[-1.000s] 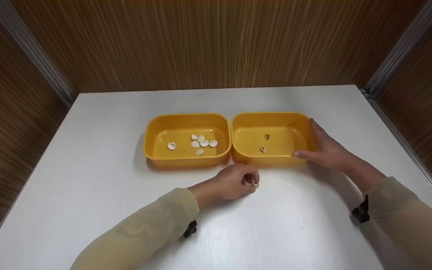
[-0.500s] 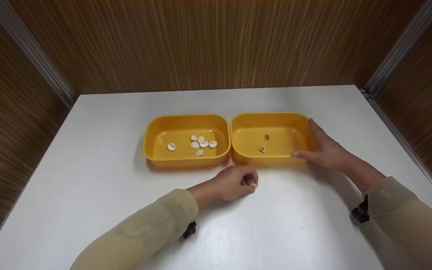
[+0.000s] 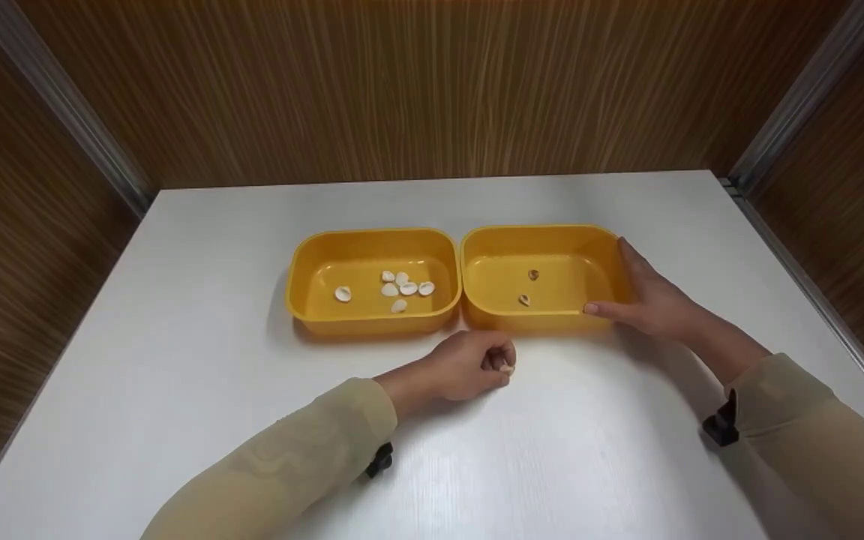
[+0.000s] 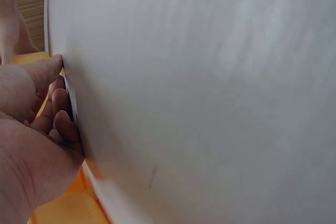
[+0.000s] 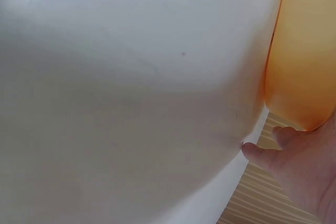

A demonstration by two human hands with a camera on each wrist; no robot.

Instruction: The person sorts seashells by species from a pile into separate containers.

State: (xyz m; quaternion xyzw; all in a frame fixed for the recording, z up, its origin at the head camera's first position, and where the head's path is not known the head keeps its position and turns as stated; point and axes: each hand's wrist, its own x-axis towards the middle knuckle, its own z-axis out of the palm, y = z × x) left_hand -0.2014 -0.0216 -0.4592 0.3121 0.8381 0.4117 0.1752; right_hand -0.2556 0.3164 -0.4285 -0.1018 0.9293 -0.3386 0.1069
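In the head view my left hand [image 3: 469, 366] rests low over the white table, just in front of the yellow bins. Its thumb and fingers pinch a small pale seashell [image 3: 507, 369], mostly hidden by the fingers. The left wrist view shows this hand's curled fingers, but not the shell clearly. My right hand [image 3: 657, 300] grips the right end of the right yellow bin [image 3: 529, 321]. The thumb lies at the front rim, with the fingers along the end wall. Two small brownish shells [image 3: 533, 275] lie apart inside that bin.
Beside it stands the left yellow bin [image 3: 372, 325], its end close against the other's. Several white shells [image 3: 409, 288] lie in it, mostly toward the right. Wood-grain panels [image 3: 432, 90] rise behind and at both sides of the white table [image 3: 177, 337].
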